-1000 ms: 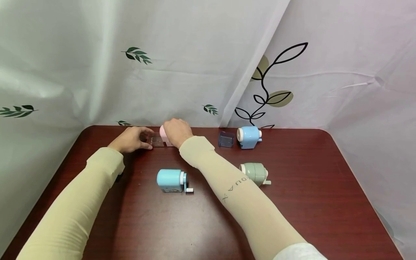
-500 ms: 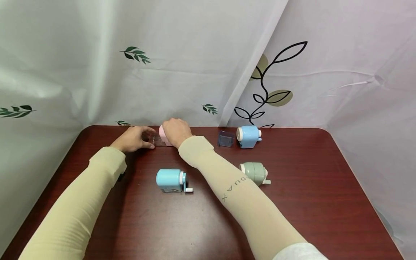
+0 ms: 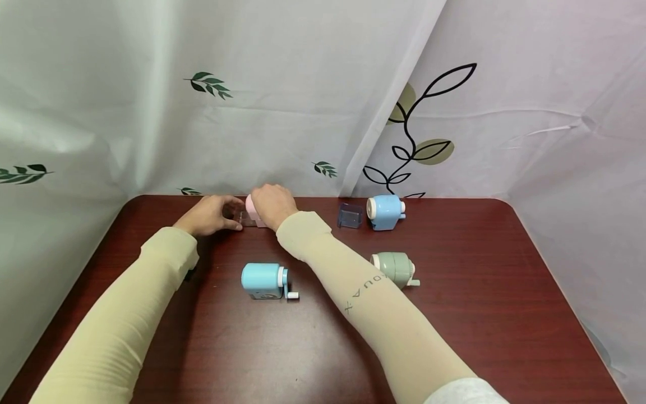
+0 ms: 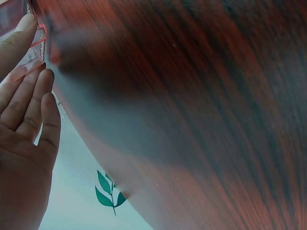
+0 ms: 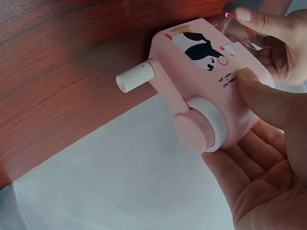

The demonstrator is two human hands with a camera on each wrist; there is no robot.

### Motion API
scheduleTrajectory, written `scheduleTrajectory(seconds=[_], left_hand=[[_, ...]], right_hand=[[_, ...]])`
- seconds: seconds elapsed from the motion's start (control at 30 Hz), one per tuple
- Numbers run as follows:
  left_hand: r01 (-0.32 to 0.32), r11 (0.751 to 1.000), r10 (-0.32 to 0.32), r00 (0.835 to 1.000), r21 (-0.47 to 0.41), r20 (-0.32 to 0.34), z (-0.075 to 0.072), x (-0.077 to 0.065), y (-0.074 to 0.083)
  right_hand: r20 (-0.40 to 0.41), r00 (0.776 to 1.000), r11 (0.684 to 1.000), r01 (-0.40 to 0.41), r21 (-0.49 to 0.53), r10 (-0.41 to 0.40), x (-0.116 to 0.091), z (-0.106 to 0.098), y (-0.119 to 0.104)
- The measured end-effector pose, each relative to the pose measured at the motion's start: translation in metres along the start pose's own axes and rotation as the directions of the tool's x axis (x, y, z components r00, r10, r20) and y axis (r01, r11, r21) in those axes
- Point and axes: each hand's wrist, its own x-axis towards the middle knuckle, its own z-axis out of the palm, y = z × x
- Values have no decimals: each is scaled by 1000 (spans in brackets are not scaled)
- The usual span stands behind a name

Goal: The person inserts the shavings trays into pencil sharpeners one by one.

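Note:
At the table's far edge, my right hand (image 3: pixel 275 206) grips a pink crank pencil sharpener (image 5: pixel 206 72), thumb on its panda-printed side and fingers behind it. The sharpener's crank handle (image 5: pixel 135 77) points away from the hand in the right wrist view. My left hand (image 3: pixel 209 216) pinches a clear shavings drawer (image 4: pixel 31 55) between thumb and fingers. In the head view the drawer lies right against the sharpener's left end, partly inside its lower body. Much of the sharpener is hidden behind my right hand there.
A turquoise sharpener (image 3: pixel 262 279) stands nearer on the dark red table (image 3: pixel 313 348). A green sharpener (image 3: pixel 396 268) is partly covered by my right forearm. A blue sharpener (image 3: pixel 386 212) stands at the back right beside a dark clear drawer (image 3: pixel 350 215). A white curtain (image 3: pixel 272 129) hangs behind.
My left hand has shifted slightly right with the clear drawer, and less of the drawer shows between it and the pink sharpener. My right hand stays almost still.

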Motion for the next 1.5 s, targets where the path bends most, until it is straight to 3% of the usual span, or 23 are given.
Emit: scheduleTrajectory(seconds=[0.87,1.5], left_hand=[[20,1000,-20,1000,-9,0,4,1,4],[-5,999,5,1000,-36,-4,7,6,9]], right_hand=[[17,1000,1000,-6,-7,6,2,1,-2],[9,1000,1000,-4,-30,4,0,0,-1]])
